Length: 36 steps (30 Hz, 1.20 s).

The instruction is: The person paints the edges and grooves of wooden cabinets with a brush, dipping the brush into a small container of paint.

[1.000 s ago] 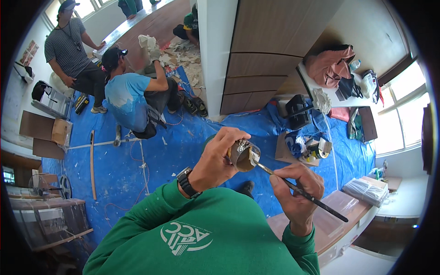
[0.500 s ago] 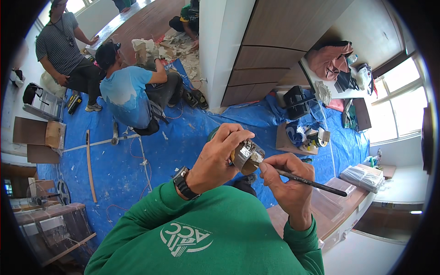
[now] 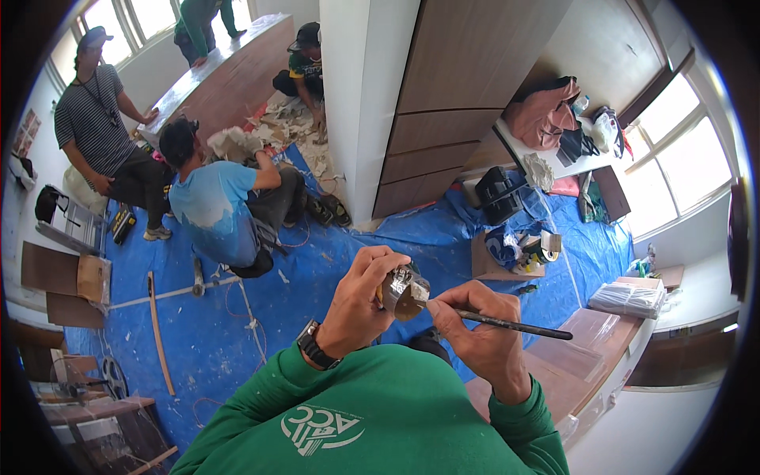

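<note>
My left hand [image 3: 358,299], with a black watch on its wrist, is closed around a small open container [image 3: 408,304] with a shiny dark and silver label. The container is tilted, its mouth toward my right hand, and its inner wall looks brownish. Between the thumb and fingers of my right hand [image 3: 489,336] is a slim, dark-handled paintbrush [image 3: 526,325]. Its handle points off to the right, while its front end meets the container's mouth. Bristles cannot be made out there; something whitish shows at the opening.
Blue tarp [image 3: 317,289] covers the floor. A crouching person in a light blue shirt [image 3: 214,202] handles a pale bundle; others are farther back. Right stand an open cardboard box [image 3: 495,265] of supplies and a wrapped wooden panel [image 3: 546,368]. A wood strip [image 3: 158,332] lies left.
My view has tilted up, showing more of the far people. Both hands, with container and brush, sit slightly lower and farther left in the picture. The grips look the same.
</note>
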Each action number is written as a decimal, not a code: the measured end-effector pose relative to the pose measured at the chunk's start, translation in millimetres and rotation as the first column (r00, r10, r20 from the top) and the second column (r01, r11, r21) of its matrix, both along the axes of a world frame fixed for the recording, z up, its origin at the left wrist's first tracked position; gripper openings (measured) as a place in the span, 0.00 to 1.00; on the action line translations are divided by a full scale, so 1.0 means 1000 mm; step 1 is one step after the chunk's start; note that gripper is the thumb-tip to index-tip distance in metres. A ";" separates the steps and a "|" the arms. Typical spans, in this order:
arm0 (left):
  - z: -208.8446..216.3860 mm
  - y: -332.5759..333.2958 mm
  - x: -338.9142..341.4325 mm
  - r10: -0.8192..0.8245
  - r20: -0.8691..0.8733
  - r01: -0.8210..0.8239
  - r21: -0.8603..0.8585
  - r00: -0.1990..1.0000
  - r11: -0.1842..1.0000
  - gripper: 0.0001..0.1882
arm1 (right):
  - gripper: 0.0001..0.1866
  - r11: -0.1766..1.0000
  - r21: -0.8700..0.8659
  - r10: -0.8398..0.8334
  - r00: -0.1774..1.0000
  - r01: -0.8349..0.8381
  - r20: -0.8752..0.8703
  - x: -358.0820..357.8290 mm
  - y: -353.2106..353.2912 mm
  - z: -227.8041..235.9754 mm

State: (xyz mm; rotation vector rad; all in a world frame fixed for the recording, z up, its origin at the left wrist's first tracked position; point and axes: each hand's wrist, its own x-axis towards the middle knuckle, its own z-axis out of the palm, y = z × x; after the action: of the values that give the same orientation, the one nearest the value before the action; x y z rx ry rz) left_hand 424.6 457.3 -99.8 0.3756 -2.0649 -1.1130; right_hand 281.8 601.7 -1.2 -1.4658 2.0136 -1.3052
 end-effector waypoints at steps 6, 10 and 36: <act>-0.009 -0.005 0.002 0.046 0.006 -0.046 -0.011 0.999 0.999 0.39 | 0.06 0.999 0.032 0.014 1.000 -0.014 -0.004 0.000 -0.001 0.007; -0.018 -0.011 0.005 0.082 0.026 -0.083 0.028 0.996 0.996 0.37 | 0.05 0.998 -0.063 0.010 1.000 -0.008 0.027 -0.006 0.003 0.002; -0.069 -0.057 -0.115 -0.013 0.154 -0.060 0.465 0.988 0.883 0.38 | 0.06 0.832 -0.337 -0.137 0.752 0.441 0.645 -0.218 -0.011 -0.168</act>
State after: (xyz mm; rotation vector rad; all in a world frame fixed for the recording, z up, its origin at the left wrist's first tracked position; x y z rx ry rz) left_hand 310.1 400.5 -169.2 0.7415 -1.8909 -1.6154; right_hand 64.1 590.3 -169.3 -0.7037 1.5843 -2.1917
